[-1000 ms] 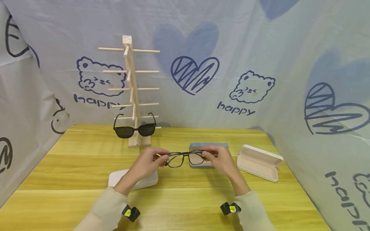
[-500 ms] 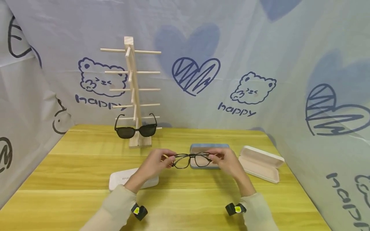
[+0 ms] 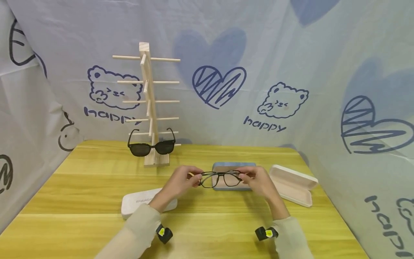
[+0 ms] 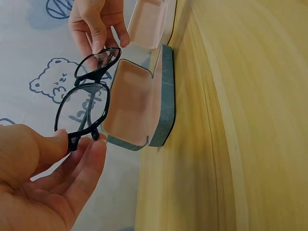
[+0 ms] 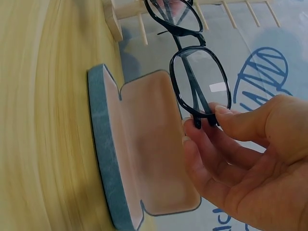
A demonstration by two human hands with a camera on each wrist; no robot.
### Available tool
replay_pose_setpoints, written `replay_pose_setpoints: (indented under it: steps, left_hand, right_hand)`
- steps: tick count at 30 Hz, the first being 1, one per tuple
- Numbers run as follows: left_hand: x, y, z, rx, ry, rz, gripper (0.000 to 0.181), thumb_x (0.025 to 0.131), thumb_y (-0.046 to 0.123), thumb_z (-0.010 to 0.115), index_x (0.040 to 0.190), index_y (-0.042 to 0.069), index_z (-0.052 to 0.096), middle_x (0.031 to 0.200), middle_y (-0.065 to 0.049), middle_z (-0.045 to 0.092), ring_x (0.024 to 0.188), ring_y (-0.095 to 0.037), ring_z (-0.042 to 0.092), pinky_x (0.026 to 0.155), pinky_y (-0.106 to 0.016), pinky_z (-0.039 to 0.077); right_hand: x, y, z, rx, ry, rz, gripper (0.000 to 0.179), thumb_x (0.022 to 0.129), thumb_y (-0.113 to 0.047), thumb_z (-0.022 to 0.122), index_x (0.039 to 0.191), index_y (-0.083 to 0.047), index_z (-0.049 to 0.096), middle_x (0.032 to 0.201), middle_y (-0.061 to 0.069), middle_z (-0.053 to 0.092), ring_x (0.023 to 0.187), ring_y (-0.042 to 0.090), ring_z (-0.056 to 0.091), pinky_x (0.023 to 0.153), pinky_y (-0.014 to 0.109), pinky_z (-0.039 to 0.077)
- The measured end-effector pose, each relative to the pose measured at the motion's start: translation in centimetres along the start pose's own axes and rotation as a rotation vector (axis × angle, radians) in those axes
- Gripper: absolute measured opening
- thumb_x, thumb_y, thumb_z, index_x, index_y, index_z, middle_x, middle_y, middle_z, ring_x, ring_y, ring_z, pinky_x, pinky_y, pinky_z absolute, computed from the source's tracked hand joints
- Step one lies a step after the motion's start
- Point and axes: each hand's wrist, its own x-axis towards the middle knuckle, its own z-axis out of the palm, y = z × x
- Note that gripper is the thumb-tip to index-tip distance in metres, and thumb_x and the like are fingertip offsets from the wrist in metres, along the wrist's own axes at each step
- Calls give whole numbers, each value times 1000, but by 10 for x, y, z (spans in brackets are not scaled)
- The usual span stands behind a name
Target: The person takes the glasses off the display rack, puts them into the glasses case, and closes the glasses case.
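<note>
Black-framed eyeglasses (image 3: 221,173) with clear lenses are held up level between my two hands. My left hand (image 3: 185,180) pinches one outer end between thumb and fingers, and my right hand (image 3: 257,181) pinches the other. The temples look folded behind the lenses in both wrist views. Behind and below the eyeglasses an open blue glasses case (image 3: 234,164) with a pale pink lining lies on the table; the eyeglasses and right hand overlap it in the head view. In the left wrist view that case (image 4: 130,101) shows its bare lining.
An open white case (image 3: 292,184) lies at the right, near the right forearm. A closed white case (image 3: 137,201) is partly behind the left forearm. A wooden peg stand (image 3: 150,108) at the back left bears black sunglasses (image 3: 152,147) low down. Printed cloth (image 3: 207,46) hangs behind the table.
Both hands have shifted right with the eyeglasses, which now stand more squarely in front of the blue case. More of the closed white case shows.
</note>
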Motion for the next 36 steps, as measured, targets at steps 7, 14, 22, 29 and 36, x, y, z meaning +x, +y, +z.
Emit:
replay_pose_setpoints:
  steps: [7,14,22,29,36]
  left_hand:
    - [10,-2,12,-55,15,-22,22,102,6,63,118,-5,73,106,-20,74,85,-31,75,78,-44,64]
    - [20,-5,24,-46,35,-29,20,101,6,63,116,-6,73,105,-20,75,84,-36,75,74,-44,64]
    - [32,-8,35,-59,43,-50,17,100,1,64,112,-7,74,98,-18,75,76,-30,74,70,-40,64]
    - [40,-12,41,-62,42,-67,17,98,-3,64,112,-8,73,96,-18,74,74,-30,74,64,-28,61]
    - [46,-13,47,-34,51,-80,16,98,-1,66,110,-6,74,93,-18,76,67,-17,71,62,-27,60]
  right_hand:
    - [3,10,-5,-5,25,27,25,99,6,60,122,11,70,115,29,73,97,34,74,79,35,64]
    - [5,19,-10,-26,47,16,25,99,6,61,122,12,69,114,29,73,96,35,74,77,39,64]
    - [6,30,-14,-36,73,66,25,99,5,61,122,12,69,115,29,73,93,32,75,75,37,64]
    - [5,36,-16,-58,105,109,22,99,2,64,117,11,71,112,27,75,87,29,76,74,34,63]
    - [5,40,-16,-88,144,148,21,98,-1,67,116,8,73,111,27,75,84,25,75,69,25,59]
